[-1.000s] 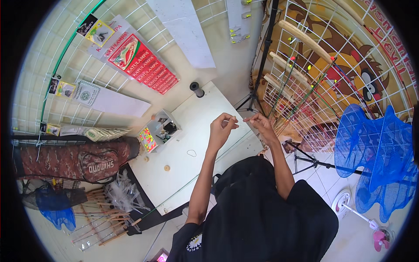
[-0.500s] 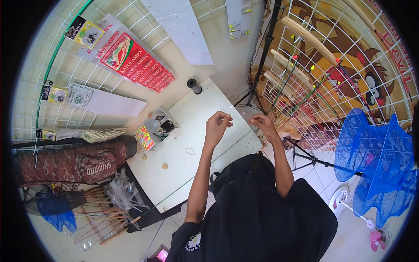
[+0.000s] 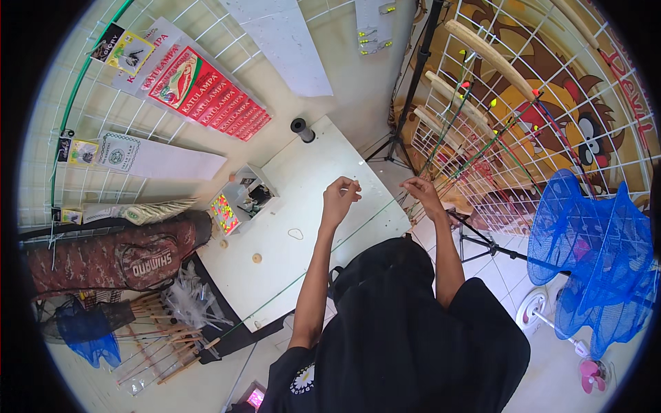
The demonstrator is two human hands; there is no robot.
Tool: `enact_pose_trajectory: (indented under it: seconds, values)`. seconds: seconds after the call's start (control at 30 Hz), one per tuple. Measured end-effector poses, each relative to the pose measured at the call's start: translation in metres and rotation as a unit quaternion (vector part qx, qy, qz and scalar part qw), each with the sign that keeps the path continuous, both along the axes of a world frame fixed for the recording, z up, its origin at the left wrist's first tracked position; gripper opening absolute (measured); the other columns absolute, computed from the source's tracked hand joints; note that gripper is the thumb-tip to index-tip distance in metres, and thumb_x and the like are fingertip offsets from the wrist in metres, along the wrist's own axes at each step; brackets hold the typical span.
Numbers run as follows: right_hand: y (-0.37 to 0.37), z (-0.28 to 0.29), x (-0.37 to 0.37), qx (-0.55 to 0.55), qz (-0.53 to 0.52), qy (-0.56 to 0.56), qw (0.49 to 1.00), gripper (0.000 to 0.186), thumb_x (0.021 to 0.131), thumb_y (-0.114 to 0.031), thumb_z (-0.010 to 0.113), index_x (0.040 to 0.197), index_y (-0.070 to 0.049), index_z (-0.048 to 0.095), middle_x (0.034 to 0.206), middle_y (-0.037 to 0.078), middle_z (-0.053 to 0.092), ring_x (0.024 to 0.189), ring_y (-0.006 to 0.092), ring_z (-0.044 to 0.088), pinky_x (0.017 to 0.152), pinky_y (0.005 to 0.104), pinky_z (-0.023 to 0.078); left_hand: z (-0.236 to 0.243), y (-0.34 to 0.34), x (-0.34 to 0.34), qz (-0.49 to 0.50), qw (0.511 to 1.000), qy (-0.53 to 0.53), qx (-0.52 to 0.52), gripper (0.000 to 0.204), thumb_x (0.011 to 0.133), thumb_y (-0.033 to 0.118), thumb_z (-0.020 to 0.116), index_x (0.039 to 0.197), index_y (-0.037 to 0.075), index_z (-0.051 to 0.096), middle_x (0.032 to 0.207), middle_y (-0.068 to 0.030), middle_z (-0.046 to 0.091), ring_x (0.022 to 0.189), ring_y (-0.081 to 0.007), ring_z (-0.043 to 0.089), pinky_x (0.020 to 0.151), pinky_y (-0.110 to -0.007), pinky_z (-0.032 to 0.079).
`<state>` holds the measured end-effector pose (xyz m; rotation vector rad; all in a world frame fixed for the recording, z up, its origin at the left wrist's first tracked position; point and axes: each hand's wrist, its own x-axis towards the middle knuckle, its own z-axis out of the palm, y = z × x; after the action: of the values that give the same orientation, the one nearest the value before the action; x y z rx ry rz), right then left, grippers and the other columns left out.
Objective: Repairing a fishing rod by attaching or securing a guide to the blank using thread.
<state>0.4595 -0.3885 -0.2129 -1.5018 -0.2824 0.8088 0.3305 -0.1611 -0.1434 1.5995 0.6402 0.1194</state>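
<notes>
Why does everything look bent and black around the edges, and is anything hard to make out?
Head view: the wide fisheye lens curves the wire rack towards the rim and leaves the corners black; head view: the white table looks brightly lit; head view: anything thin between the left hand and right hand is too fine to tell.

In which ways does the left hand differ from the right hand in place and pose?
The left hand appears over the white table, while the right hand appears past its right edge. The left hand curls toward the right; the right hand curls toward the left. Both are bare.
</notes>
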Motion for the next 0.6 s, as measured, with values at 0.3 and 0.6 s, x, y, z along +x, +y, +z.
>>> enact_pose_trajectory:
  seconds: [0.3, 0.6]
  values:
    - [-0.012, -0.033, 0.007, -0.004, -0.04, 0.033, 0.999, 0.02, 0.09, -0.018, 0.065, 0.102, -0.001, 0.067, 0.086, 0.001, 0.066, 0.069, 0.006, 0.05, 0.065, 0.0208, 0.041, -0.007, 0.001, 0.0, 0.001, 1.0, 0.008, -0.001, 0.024, 0.092, 0.021, 0.06, 0.089, -0.003, 0.062, 0.08, -0.0095, 0.067, 0.068, -0.0157, 0.068, 0.063, -0.026, 0.053]
    - [-0.015, -0.036, 0.008, 0.071, -0.082, 0.157, 0.982, 0.024, 0.097, -0.017, 0.054, 0.111, 0.001, 0.062, 0.097, 0.007, 0.064, 0.08, 0.0096, 0.056, 0.071, 0.023, 0.045, 0.003, 0.006, -0.002, -0.001, 1.0, 0.021, 0.0, 0.027, 0.094, 0.024, 0.06, 0.091, -0.003, 0.061, 0.084, -0.0115, 0.066, 0.071, -0.0178, 0.067, 0.067, -0.028, 0.055]
